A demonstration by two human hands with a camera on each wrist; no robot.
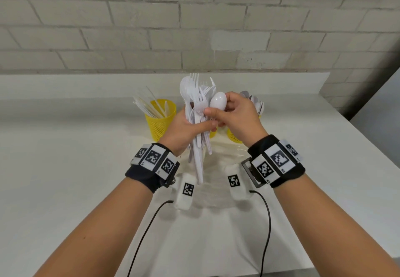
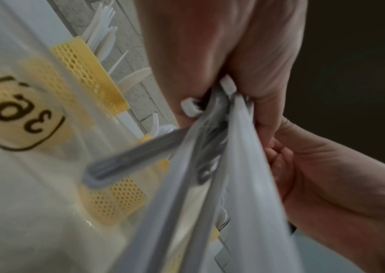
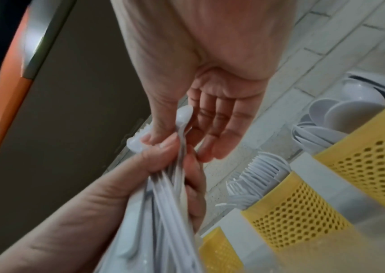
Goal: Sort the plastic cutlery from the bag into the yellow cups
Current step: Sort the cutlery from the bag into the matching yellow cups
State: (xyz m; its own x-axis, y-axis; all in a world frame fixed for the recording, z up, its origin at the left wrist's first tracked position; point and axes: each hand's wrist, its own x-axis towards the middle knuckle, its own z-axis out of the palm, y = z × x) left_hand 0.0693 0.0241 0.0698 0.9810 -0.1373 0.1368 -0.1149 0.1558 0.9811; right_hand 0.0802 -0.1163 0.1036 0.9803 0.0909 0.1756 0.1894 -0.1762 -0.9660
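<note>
One white plastic spoon point(image 1: 218, 101) sits at centre frame in the head view, its bowl raised and pinched between thumb and fingers of the right hand point(image 1: 236, 116). Just left of it, touching, stands a bundle of white plastic cutlery point(image 1: 198, 112), forks and spoons with heads upward, gripped round the handles by the left hand point(image 1: 187, 128); the handles hang below the fist toward the lower centre of the frame. In the right wrist view the spoon's neck runs between the right thumb and the left hand's fingers point(image 3: 192, 171), while the other right fingers are held fairly straight. Behind the hands stand yellow perforated cups: the left cup point(image 1: 160, 120) at centre left holds pale knives, the middle cup point(image 3: 301, 208) holds forks, and the right cup point(image 3: 373, 162) holds spoons. The middle and right cups are mostly hidden by the hands in the head view. A crumpled clear plastic bag point(image 1: 218, 164) lies on the white worktop point(image 1: 65, 168) beneath the wrists. Black bands with printed markers point(image 1: 275, 162) wrap both wrists. A grey brick wall point(image 1: 194, 21) fills the upper frame.
</note>
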